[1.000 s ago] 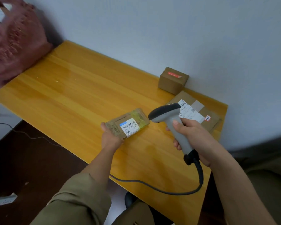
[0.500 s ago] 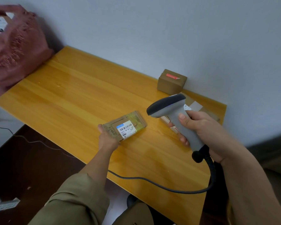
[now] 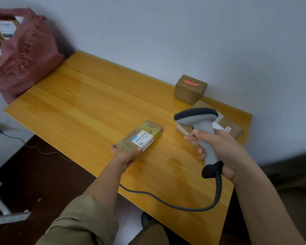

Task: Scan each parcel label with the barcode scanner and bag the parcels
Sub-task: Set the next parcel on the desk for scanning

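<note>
**One parcel in hand, two on the table**

Your left hand [image 3: 125,154] gripped a flat brown parcel [image 3: 139,137] by its near end — white barcode label [image 3: 141,138] facing up — above the table [image 3: 81,106]. Your right hand [image 3: 217,147] clasped the grey scanner [image 3: 200,124] (corded), just right of it. Two more parcels sat behind: a small box [image 3: 190,89] and a flat one [image 3: 231,129]. One pink bag [image 3: 25,55] stood far left.

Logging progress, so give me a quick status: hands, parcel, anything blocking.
Left hand grips flat parcel, label up. Right hand holds barcode scanner beside it. Nothing between scanner and label. Pink bag already holds parcels.
</note>
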`<state>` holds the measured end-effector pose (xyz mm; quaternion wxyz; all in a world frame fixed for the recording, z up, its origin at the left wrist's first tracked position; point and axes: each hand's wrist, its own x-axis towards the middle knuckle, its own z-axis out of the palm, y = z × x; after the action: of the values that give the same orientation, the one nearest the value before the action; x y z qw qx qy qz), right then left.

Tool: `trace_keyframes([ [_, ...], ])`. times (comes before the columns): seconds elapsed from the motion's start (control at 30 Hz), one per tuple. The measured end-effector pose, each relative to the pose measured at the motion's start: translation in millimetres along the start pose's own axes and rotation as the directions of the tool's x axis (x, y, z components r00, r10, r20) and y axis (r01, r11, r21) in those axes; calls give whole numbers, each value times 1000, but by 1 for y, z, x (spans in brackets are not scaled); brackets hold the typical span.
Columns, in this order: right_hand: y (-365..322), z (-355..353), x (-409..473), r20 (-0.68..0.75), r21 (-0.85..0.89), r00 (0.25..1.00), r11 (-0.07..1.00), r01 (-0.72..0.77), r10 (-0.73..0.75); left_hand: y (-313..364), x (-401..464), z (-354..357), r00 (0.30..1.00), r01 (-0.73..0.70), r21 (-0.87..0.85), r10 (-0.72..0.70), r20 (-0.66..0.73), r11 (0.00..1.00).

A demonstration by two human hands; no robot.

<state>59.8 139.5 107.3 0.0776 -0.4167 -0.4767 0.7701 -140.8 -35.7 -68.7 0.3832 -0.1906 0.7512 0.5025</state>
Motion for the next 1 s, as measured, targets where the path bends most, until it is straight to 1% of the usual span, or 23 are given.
trace_keyframes([
  [0.1, 12, -2, 9, 14, 54, 995, 993, -101, 100, -5, 0, -4, 999, 45, -109, -44, 4, 993],
  [0.2, 23, 1, 19, 33, 71, 989, 987, -145, 143, -11, -4, -8, 997, 73, -185, -72, 8, 980],
  [0.27, 29, 7, 25, 40, 80, 988, 986, -149, 146, -14, -6, -12, 996, 89, -232, -85, 28, 969],
  [0.4, 36, 28, 30, 52, 135, 992, 983, -123, 117, -19, -14, -30, 994, 83, -291, -59, 89, 953],
  [0.5, 42, 50, 25, 58, 159, 993, 981, -115, 107, -14, -15, -55, 995, 74, -388, -42, 91, 919],
  [0.6, 46, 73, 17, 51, 148, 995, 984, -96, 89, -8, -13, -83, 992, 84, -495, -25, 125, 865],
  [0.7, 50, 99, 10, -3, 177, 999, 983, -46, 48, -1, -9, -112, 982, 91, -549, 16, 188, 831],
  [0.83, 72, 152, 3, -159, 262, 987, 965, 23, 20, 3, -4, -161, 954, 101, -556, 78, 290, 825],
  [0.93, 93, 209, 4, -232, 296, 972, 955, 37, 35, 12, -2, -221, 938, 49, -546, 149, 312, 837],
  [1.0, 101, 252, 2, -218, 278, 976, 960, 33, 30, 25, -3, -269, 936, -17, -545, 206, 286, 838],
])
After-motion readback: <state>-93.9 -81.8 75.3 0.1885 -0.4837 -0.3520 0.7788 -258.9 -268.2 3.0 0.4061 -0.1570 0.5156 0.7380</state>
